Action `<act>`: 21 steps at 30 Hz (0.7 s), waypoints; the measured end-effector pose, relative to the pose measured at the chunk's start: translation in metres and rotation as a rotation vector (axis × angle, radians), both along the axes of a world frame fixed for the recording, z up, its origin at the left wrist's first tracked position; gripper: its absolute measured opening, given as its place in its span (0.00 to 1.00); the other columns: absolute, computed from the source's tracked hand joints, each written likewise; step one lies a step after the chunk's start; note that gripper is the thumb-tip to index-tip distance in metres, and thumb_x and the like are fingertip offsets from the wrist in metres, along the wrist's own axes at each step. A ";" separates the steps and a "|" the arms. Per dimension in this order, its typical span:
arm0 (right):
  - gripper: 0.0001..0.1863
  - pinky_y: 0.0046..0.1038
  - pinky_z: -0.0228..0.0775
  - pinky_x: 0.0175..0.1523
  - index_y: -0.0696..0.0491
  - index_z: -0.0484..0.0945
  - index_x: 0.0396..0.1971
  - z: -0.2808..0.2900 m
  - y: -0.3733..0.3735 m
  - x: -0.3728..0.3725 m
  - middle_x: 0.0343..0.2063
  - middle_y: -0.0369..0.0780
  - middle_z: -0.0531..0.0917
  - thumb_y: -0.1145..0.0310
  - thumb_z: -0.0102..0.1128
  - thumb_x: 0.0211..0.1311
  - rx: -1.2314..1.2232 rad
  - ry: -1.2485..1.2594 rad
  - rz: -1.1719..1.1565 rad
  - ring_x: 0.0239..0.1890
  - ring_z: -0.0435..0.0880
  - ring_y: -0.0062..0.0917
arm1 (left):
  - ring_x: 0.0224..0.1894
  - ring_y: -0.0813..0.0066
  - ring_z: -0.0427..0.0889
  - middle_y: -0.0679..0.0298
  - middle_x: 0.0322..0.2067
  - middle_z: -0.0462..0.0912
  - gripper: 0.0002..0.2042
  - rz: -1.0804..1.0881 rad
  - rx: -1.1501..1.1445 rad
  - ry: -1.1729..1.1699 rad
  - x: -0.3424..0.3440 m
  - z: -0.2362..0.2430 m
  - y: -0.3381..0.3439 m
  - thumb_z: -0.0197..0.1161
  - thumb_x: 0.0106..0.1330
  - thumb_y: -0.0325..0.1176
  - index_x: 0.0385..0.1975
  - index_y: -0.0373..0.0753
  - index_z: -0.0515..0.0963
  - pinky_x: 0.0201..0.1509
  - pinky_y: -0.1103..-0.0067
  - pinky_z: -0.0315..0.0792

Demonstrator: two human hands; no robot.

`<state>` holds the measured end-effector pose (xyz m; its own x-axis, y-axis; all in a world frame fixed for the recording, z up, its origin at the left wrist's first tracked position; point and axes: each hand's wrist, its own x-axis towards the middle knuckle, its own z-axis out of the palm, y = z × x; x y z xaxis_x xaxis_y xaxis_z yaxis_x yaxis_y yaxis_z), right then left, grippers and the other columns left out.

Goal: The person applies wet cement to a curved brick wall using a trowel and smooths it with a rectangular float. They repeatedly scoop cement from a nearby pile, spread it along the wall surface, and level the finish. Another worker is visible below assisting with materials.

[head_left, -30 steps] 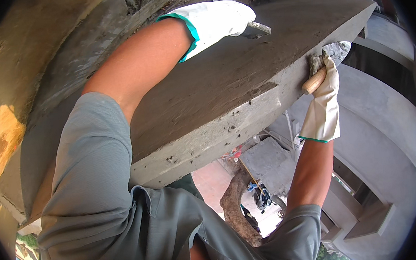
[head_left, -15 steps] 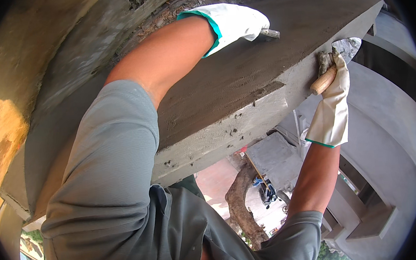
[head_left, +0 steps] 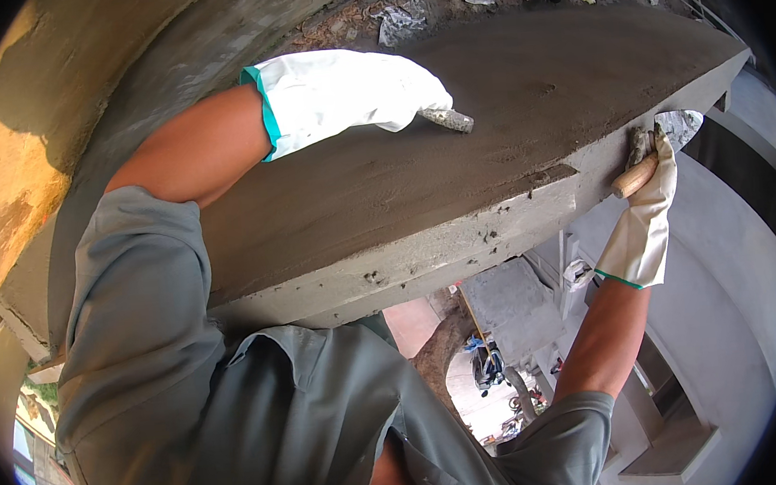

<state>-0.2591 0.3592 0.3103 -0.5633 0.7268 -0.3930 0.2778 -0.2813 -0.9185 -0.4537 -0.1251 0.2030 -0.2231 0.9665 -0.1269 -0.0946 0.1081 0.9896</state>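
Note:
My left hand (head_left: pixel 349 95), in a white glove with a green cuff edge, is closed round a cement-crusted tool handle (head_left: pixel 448 121). It sits low over the wet mortar surface (head_left: pixel 487 116); the rest of that tool is hidden by the glove. At the slab's right front edge, my right hand (head_left: pixel 650 213), in a matching gloved cover, grips a trowel. The trowel's wooden handle (head_left: pixel 635 176) points back toward me, and its mortar-smeared metal blade (head_left: pixel 681 127) sticks out past the fingers.
The slab's pitted front face (head_left: pixel 434 248) drops off on my side. Far below are a tree trunk (head_left: pixel 438 357) and a parked motorbike (head_left: pixel 486 367). A curved wall (head_left: pixel 77 112) bounds the left; crumpled sheets (head_left: pixel 400 23) lie beyond the slab. Pale curved concrete (head_left: pixel 728 279) stands at the right.
My left hand has swept left along the mortar with its tool. The view has shifted, so the slab appears farther right and lower. My right hand keeps hold of the trowel by the edge.

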 end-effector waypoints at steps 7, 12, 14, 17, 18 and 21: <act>0.16 0.34 0.85 0.52 0.57 0.77 0.55 -0.001 0.005 0.003 0.43 0.40 0.82 0.64 0.56 0.75 -0.021 0.024 0.060 0.44 0.86 0.33 | 0.64 0.58 0.75 0.57 0.61 0.80 0.27 -0.199 -0.282 0.520 -0.023 -0.001 -0.022 0.55 0.61 0.29 0.64 0.45 0.77 0.70 0.67 0.68; 0.13 0.34 0.85 0.52 0.57 0.77 0.50 0.001 0.002 0.000 0.41 0.41 0.82 0.64 0.56 0.75 -0.050 0.040 0.066 0.41 0.86 0.33 | 0.64 0.59 0.75 0.57 0.61 0.80 0.27 -0.013 -0.085 0.363 -0.009 0.007 0.008 0.56 0.62 0.30 0.64 0.44 0.77 0.70 0.67 0.68; 0.13 0.34 0.86 0.52 0.58 0.77 0.50 0.002 0.001 -0.001 0.40 0.41 0.82 0.64 0.56 0.75 -0.050 0.054 0.062 0.41 0.86 0.33 | 0.64 0.59 0.75 0.57 0.61 0.79 0.26 -0.005 -0.035 0.311 -0.001 0.006 0.019 0.57 0.63 0.30 0.64 0.44 0.77 0.70 0.67 0.68; 0.13 0.34 0.86 0.50 0.58 0.77 0.49 0.002 0.002 -0.002 0.41 0.41 0.82 0.64 0.55 0.75 -0.075 0.032 0.133 0.41 0.87 0.34 | 0.64 0.60 0.75 0.57 0.61 0.79 0.26 -0.021 0.004 0.284 0.008 0.000 0.021 0.57 0.64 0.31 0.65 0.44 0.77 0.70 0.68 0.68; 0.13 0.33 0.87 0.49 0.58 0.77 0.49 0.002 0.003 -0.003 0.41 0.42 0.82 0.64 0.55 0.75 -0.085 0.052 0.149 0.40 0.87 0.34 | 0.64 0.60 0.75 0.57 0.62 0.79 0.25 -0.039 -0.002 0.288 0.011 -0.002 0.019 0.57 0.64 0.31 0.65 0.44 0.77 0.70 0.68 0.68; 0.12 0.34 0.87 0.48 0.58 0.77 0.47 0.001 0.005 -0.003 0.41 0.43 0.83 0.64 0.56 0.75 -0.040 0.049 0.041 0.39 0.87 0.34 | 0.64 0.61 0.75 0.58 0.62 0.79 0.25 -0.097 -0.024 0.313 0.016 0.000 0.002 0.58 0.65 0.31 0.65 0.43 0.77 0.70 0.68 0.68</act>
